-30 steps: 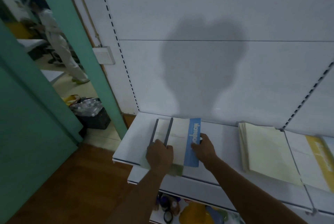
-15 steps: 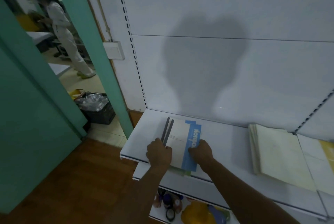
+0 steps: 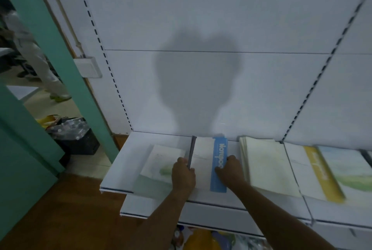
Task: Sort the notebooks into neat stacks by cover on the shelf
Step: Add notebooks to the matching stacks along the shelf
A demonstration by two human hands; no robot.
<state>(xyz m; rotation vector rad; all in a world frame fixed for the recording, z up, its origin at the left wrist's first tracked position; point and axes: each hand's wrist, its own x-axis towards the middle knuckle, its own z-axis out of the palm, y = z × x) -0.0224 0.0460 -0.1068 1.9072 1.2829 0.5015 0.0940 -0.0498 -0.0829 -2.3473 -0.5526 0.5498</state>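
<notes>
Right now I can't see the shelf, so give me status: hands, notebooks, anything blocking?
Left hand grips blue-band notebook stack at its dark spine. Right hand presses the blue band. Green-cover notebook lies left, cream stack right; nothing blocking.

Looks like a shop: white slotted display shelf [image 3: 128, 161] w/ notebooks [image 3: 269, 167] laid in rows at 3 o'clock, green doorway [image 3: 60, 48] at 9.
</notes>
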